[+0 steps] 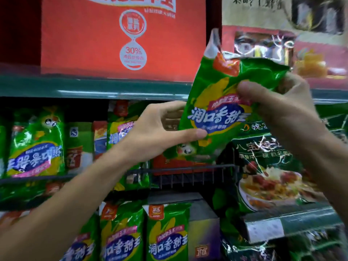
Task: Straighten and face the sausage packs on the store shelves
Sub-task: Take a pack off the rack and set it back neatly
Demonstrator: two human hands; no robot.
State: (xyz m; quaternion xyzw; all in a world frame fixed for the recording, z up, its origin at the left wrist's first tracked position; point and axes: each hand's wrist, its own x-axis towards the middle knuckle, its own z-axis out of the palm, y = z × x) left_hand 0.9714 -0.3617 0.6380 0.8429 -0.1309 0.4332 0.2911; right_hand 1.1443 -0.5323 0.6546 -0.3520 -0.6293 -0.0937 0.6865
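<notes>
You grip one green sausage pack (220, 110) with both left hand (160, 132) and right hand (278, 106); the middle shelf row (37, 140) seemingly needs facing.

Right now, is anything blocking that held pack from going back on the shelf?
Nothing visible does. Both the left hand and right hand hold the pack in front of an open gap above the wire rail.
</notes>
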